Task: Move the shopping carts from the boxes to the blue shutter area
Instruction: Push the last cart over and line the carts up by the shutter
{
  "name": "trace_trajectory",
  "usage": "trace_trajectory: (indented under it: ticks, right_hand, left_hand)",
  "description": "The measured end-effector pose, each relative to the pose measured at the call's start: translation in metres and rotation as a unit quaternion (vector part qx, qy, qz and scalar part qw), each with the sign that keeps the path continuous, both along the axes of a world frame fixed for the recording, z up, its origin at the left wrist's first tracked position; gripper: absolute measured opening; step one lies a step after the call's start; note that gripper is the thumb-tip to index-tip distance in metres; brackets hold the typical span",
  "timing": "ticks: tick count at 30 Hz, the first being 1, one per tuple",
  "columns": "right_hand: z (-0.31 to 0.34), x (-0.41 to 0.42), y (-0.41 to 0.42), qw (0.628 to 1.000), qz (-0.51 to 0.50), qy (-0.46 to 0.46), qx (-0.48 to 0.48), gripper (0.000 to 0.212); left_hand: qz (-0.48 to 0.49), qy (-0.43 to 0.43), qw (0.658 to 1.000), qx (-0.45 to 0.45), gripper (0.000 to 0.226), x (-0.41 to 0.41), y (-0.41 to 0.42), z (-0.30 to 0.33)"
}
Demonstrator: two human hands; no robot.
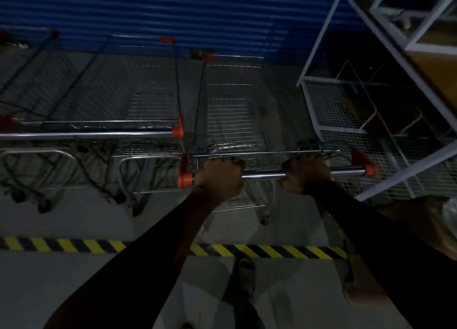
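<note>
A wire shopping cart [232,111] with orange corner caps stands in front of me, its nose close to the blue shutter [160,14]. My left hand [218,178] grips the left part of its chrome handle bar [263,175]. My right hand [305,175] grips the same bar further right. To its left, two more carts [148,101] are parked side by side against the shutter. The scene is dim.
A white metal rack [346,106] with mesh shelves stands close on the right, cardboard boxes [435,51] on it. A yellow-black hazard stripe [272,250] crosses the grey floor under my arms. My shoe [243,276] shows below the stripe.
</note>
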State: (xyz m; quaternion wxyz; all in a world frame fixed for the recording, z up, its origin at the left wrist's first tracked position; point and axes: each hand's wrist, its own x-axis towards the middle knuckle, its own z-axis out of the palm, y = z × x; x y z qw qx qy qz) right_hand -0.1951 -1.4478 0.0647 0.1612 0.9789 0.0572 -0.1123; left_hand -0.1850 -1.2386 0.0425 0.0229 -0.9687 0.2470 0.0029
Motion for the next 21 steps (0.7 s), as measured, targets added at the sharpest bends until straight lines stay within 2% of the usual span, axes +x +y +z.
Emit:
trace_trajectory:
  ticks: [6, 11, 21]
  right_hand:
    - [0.001, 0.061, -0.026, 0.996, -0.003, -0.008, 0.091, 0.039]
    - [-0.001, 0.095, -0.042, 0.997, 0.038, -0.014, 0.068, 0.04]
    - [-0.009, 0.122, -0.034, 0.992, -0.012, 0.013, 0.123, 0.035]
  left_hand:
    - [0.038, -0.004, 0.999, 0.013, 0.043, 0.053, -0.025, 0.0]
    - [0.061, 0.015, 0.997, 0.048, 0.048, 0.084, -0.04, 0.003]
    - [0.033, -0.005, 0.999, 0.03, 0.046, 0.121, -0.023, 0.0]
